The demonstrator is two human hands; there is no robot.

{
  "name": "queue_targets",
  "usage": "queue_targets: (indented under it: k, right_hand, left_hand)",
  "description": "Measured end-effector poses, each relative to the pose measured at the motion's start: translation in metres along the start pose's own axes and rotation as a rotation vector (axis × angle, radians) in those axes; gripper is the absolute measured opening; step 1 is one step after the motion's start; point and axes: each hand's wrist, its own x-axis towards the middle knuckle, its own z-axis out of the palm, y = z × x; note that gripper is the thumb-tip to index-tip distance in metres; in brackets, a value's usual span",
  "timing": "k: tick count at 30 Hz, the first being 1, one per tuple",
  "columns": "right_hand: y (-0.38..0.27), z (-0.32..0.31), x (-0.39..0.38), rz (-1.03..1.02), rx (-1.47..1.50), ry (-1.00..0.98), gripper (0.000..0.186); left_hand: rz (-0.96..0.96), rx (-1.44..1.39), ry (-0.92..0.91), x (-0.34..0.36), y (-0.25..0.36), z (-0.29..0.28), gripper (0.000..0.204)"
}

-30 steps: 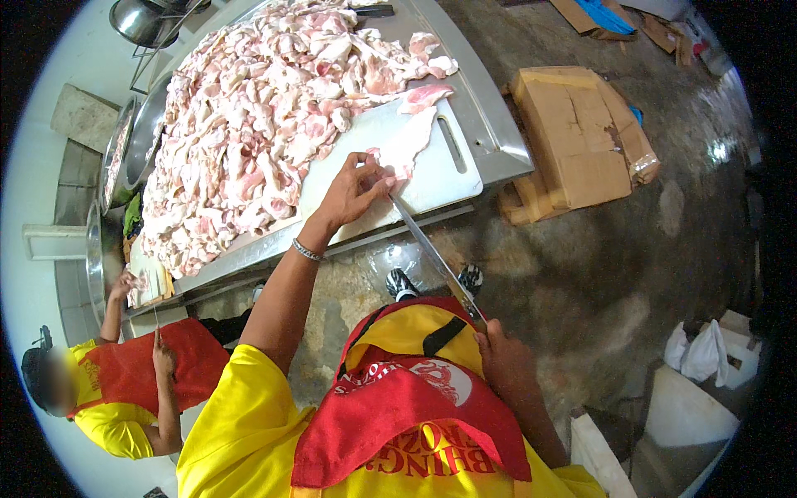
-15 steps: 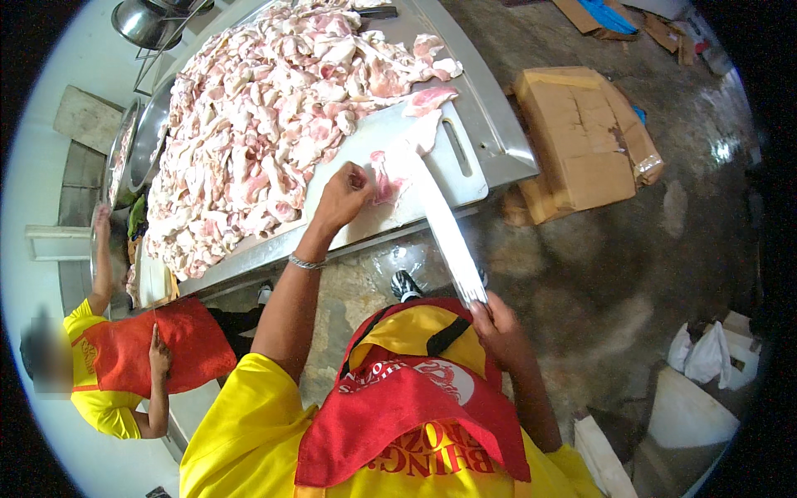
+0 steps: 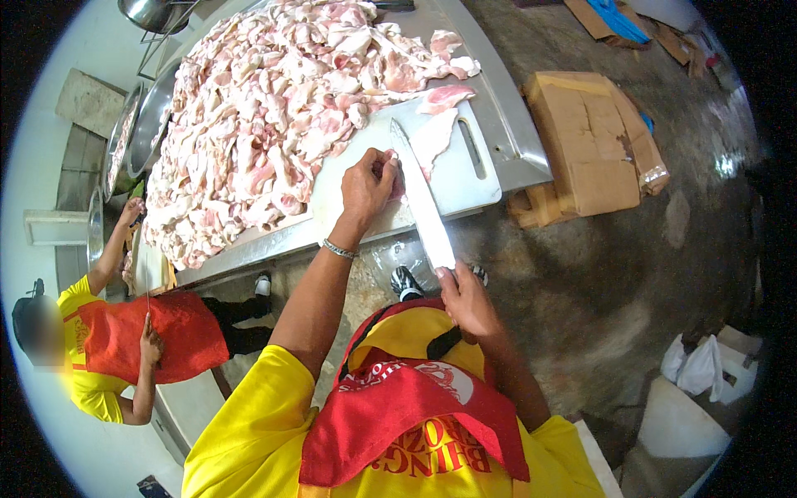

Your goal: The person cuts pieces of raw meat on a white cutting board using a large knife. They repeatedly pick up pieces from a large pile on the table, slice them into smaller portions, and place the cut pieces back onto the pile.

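My right hand (image 3: 467,300) is closed round the handle end of a long, wide-bladed knife (image 3: 425,212). The blade reaches forward over a white cutting board (image 3: 483,189), its tip pointing away from me. Left of the blade, my left hand (image 3: 369,191) has its fingers curled on a small piece of raw meat (image 3: 397,184), mostly hidden by hand and knife. A pale flap of skin or fat (image 3: 434,139) lies on the board right of the blade. Beyond it, a pink piece of meat (image 3: 446,99) rests at the board's far edge.
A large heap of raw meat pieces (image 3: 249,124) covers much of the steel table (image 3: 519,137). A taped cardboard box (image 3: 585,141) stands on the floor to the right. At the left, a co-worker in a red apron (image 3: 158,336) holds a knife. Metal bowls (image 3: 154,116) stand behind the heap.
My right hand has brought the knife leftward and farther forward, so its blade now lies close beside my left hand. My left hand has shifted slightly right and its fingers have closed in on the meat.
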Motion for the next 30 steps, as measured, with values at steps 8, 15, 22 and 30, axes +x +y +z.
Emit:
queue_targets:
  k: [8,15,22,30]
  right_hand:
    - [-0.026,-0.018,-0.006,0.386,0.115,-0.143,0.028]
    - [-0.029,-0.019,-0.008,0.368,0.051,-0.092,0.032]
    - [-0.051,-0.048,-0.035,0.364,-0.062,-0.125,0.033]
    - [-0.056,-0.036,0.015,0.406,0.095,-0.152,0.027]
  left_hand:
    - [0.044,-0.581,-0.207,-0.003,-0.01,-0.026,0.034]
    - [0.209,0.573,-0.129,-0.002,-0.018,0.023,0.069]
    - [0.184,0.603,-0.077,0.002,-0.017,0.028,0.068]
    - [0.173,0.61,-0.066,-0.001,-0.02,0.031,0.066]
